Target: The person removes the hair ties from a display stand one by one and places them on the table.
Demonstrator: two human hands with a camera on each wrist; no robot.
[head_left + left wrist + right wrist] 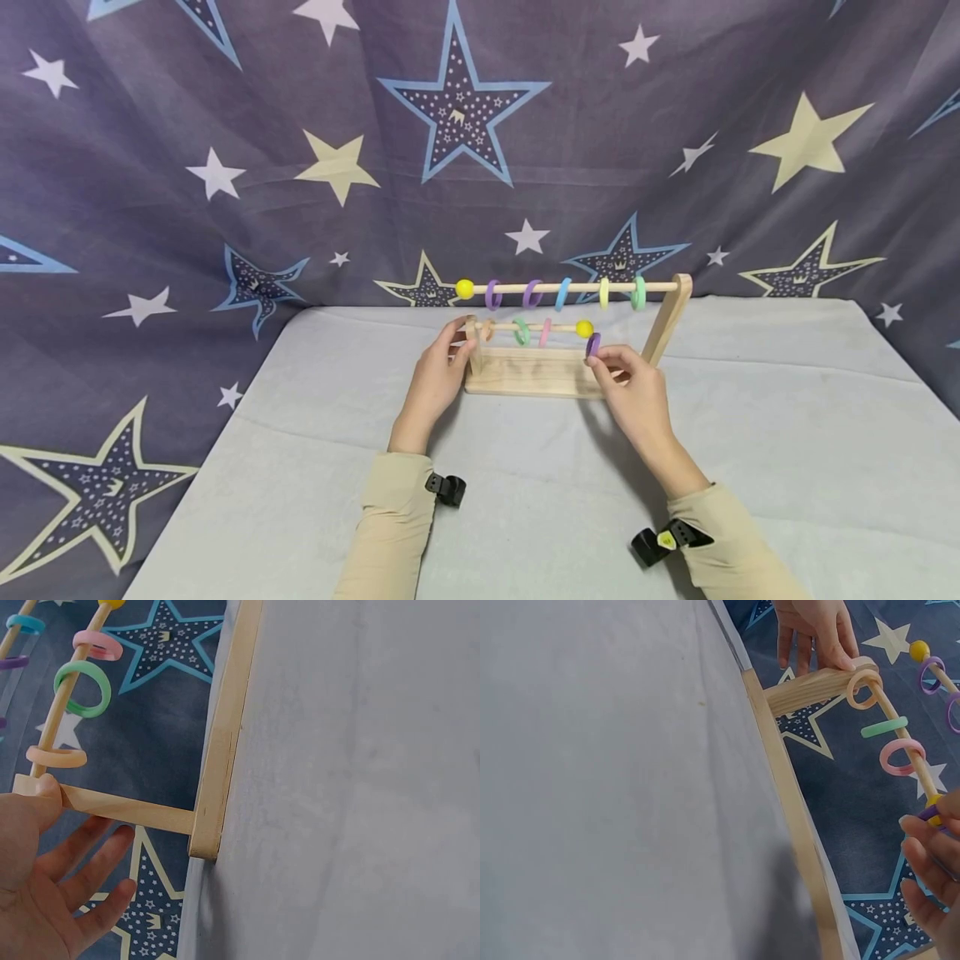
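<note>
A wooden ring rack [540, 383] with two rods stands on the cloth-covered surface. My left hand [437, 379] grips the top of its short left post [127, 808], thumb on the near side. Between thumb and fingertips, my right hand [637, 398] pinches a purple ring [593, 344] beside the yellow ball [584, 328] at the tip of the front rod. Whether the ring has started over the ball I cannot tell. Along that rod hang a peach ring [58, 757], a green ring [521, 332] and a pink ring [901, 757].
The upper back rod [585, 287] runs from the tall right post [666, 323] to another yellow ball [465, 289]. Two purple rings, a blue ring [562, 295], a yellow ring and a green ring hang there. A star-patterned curtain [480, 208] rises behind the pale cloth [300, 500].
</note>
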